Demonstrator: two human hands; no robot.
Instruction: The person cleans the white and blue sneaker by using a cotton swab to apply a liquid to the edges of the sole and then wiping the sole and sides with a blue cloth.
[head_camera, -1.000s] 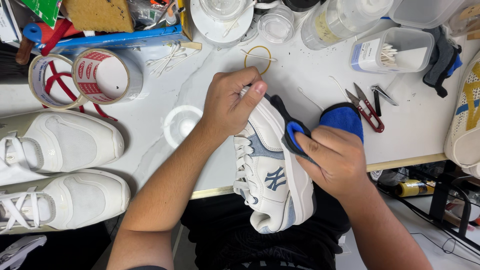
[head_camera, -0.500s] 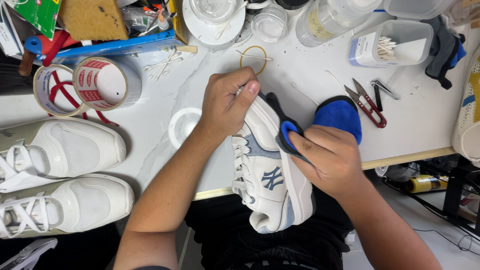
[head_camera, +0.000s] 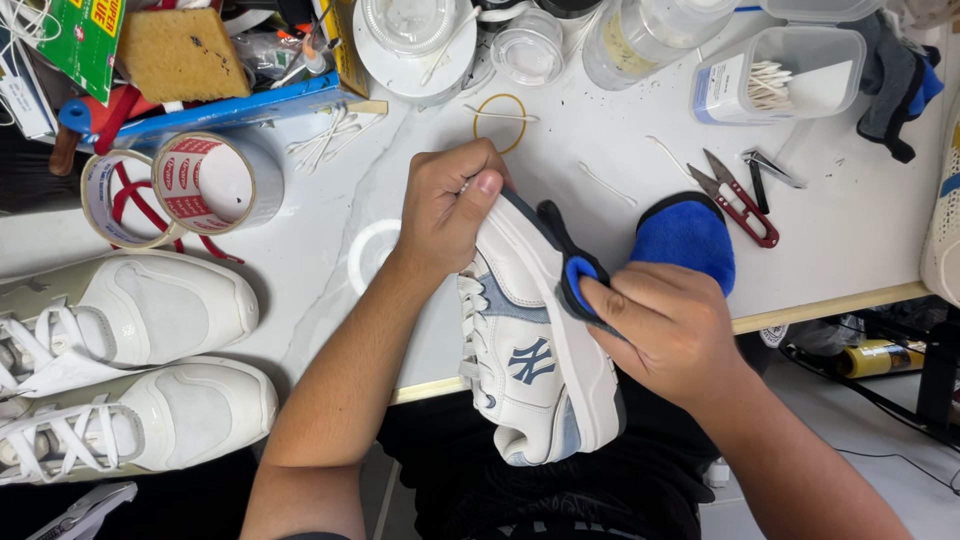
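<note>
A white sneaker (head_camera: 535, 345) with pale blue panels and a dark blue emblem lies on its side across the table's front edge. My left hand (head_camera: 450, 205) grips its toe end, thumb pressed on the sole rim. My right hand (head_camera: 665, 330) holds a blue cloth with a black edge (head_camera: 690, 240), one part wrapped over a fingertip and pressed against the sneaker's sole edge.
Two white sneakers (head_camera: 130, 370) sit at the left. Two rolls of tape (head_camera: 190, 185), a sponge (head_camera: 180, 50), small red-handled snips (head_camera: 745, 205), a box of cotton swabs (head_camera: 775, 70), a rubber band (head_camera: 500, 118) and plastic jars (head_camera: 640, 35) lie on the white table (head_camera: 850, 260).
My right hand with the cloth has slid a little along the sole edge. My left hand keeps its grip on the toe.
</note>
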